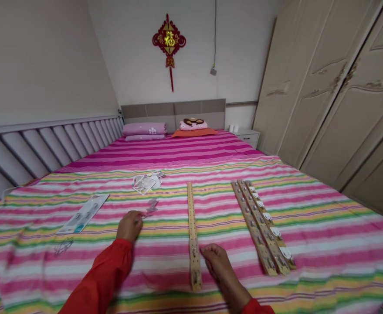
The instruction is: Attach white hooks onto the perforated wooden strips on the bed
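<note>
My left hand [130, 225], in a red sleeve, is low over the striped sheet with its fingers curled together. At its fingertips lie small see-through plastic pieces [151, 206]; what it pinches is too small to make out. A narrow wooden strip with rows of holes [192, 222] lies lengthwise in the middle, with small metal fittings [194, 252] on its near part. Just right of the strip, my right hand [218, 261] is closed, thumb against fingers. Whether anything is between them is hidden.
Farther right lie several wooden strips [258, 222] fitted with metal parts and white discs. Left are a long blister pack [86, 213] and a thin wire bundle [63, 246]. Torn packaging [148, 181] sits farther back. A padded bed rail [47, 146] runs along the left.
</note>
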`<state>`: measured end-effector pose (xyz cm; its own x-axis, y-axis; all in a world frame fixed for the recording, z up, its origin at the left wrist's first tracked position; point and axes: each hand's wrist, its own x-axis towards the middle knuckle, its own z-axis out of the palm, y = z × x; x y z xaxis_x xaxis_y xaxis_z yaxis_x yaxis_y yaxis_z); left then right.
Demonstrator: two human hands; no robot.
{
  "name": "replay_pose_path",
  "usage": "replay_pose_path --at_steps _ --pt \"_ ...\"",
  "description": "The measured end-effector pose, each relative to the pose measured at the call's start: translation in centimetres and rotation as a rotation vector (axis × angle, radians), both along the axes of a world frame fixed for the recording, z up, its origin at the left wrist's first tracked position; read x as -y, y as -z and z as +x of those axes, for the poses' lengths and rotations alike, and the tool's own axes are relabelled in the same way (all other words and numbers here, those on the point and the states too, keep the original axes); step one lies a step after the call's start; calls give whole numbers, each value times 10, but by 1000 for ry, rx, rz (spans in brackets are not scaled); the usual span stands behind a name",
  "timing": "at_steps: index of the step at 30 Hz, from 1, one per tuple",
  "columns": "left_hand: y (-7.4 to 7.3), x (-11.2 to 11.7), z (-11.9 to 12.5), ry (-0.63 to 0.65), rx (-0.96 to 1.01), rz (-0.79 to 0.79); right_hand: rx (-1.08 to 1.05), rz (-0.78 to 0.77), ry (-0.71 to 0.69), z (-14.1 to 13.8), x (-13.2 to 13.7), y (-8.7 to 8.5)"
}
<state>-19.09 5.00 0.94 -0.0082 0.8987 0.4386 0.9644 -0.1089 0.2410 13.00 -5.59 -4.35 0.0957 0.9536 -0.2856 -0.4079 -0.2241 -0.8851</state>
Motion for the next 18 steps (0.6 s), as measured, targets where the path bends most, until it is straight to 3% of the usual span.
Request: replay_pose_path --at_steps 5,8,11,14,18 --pt "-6 -7 10 -38 -90 -79 31 18 3 1 0 0" --pt "-14 -6 12 -30 57 -94 34 11 -4 0 -1 1" --pt "-22 0 15 4 507 -161 27 11 -9 0 -2 4" --pt "-30 10 20 23 1048 -328 27 17 -9 0 -2 6" --pt "-41 26 32 -99 1550 -488 32 30 -18 1 -1 6"
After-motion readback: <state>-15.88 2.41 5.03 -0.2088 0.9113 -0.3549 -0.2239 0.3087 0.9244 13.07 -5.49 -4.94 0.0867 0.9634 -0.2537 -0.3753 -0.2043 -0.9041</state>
